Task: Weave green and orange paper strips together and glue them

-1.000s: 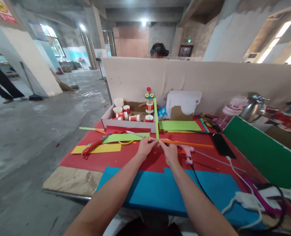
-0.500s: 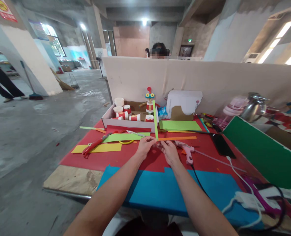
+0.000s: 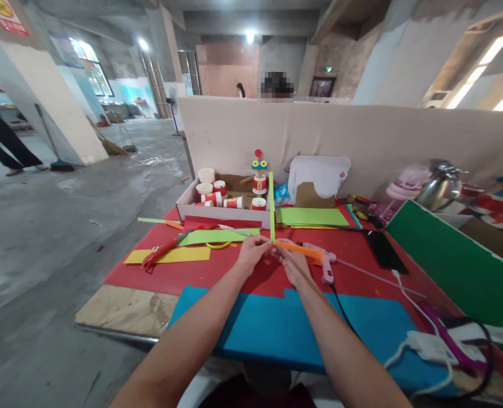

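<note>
Swung toward the viewer, an orange strip (image 3: pixel 300 248) joins an upright green strip (image 3: pixel 272 207), pinched between left (image 3: pixel 254 253) and right (image 3: pixel 292 265) hands' fingertips.

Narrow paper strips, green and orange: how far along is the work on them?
Looks done: the narrow light-green paper strip and narrow orange paper strip appear cut to shape.
In hand: the left hand pinches where they meet, roughly at a right angle; the right hand is at the same corner.
Left: both long ends run free, so folding seems barely begun. Fingers hide any glue.
</note>
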Tool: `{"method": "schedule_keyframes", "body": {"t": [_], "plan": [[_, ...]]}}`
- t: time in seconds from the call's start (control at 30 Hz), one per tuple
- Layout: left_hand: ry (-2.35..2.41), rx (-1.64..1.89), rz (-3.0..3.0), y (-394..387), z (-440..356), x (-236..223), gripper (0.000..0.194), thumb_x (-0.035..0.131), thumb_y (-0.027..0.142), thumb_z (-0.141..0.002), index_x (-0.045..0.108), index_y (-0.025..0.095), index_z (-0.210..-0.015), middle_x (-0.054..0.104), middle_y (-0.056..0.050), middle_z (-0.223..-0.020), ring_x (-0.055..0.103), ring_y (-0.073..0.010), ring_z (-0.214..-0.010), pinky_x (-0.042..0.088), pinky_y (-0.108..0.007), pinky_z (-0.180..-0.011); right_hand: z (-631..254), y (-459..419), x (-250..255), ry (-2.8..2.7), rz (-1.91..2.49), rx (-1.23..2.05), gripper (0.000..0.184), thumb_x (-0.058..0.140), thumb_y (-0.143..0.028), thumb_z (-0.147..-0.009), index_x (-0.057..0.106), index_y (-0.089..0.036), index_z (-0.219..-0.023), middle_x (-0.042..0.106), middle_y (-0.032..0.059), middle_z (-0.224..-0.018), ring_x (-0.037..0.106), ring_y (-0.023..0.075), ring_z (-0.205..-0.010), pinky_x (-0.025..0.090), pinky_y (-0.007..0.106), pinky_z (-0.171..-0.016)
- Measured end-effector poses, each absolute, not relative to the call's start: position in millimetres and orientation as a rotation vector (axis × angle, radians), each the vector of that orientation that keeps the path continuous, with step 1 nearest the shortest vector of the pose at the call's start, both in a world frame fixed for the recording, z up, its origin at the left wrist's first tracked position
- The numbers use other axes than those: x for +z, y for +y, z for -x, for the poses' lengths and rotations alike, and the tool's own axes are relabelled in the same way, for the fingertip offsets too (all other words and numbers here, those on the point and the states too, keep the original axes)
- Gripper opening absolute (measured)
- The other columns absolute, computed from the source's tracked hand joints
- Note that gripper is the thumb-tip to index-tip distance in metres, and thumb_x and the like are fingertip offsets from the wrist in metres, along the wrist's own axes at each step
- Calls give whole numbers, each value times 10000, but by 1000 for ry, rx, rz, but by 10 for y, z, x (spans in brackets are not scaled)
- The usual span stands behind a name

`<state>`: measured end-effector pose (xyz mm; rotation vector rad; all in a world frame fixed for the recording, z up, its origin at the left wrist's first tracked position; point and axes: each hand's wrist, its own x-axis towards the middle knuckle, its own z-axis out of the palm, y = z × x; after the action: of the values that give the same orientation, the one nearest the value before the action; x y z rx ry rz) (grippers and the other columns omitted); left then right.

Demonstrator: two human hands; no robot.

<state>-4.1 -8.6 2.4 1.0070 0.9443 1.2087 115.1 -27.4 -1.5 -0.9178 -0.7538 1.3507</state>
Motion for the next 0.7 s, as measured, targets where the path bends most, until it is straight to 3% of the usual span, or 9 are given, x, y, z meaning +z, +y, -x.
{"method": "schedule_keyframes", "body": {"t": [0.2,0.7], "plan": [[914,1201,-935,-109,26,33,258,776,303,-501,627,132,-625,612,-22,-548,510,-103,-480,408,-224,-455,-1157,-271,-2,-770,1008,1344,319,828,-350,-500,686,-184,-732,669,-9,-674,592,112,-606,528,283,-694],[924,1211,-933,-145,20,49,192,745,298,-583,649,140,-636,589,-15,-536,489,-95,-476,392,-230,-460,-1144,-277,20,-840,1120,1131,265,759,-357,-543,698,-183,-733,664,-10,-615,588,139,-583,493,297,-656]]}}
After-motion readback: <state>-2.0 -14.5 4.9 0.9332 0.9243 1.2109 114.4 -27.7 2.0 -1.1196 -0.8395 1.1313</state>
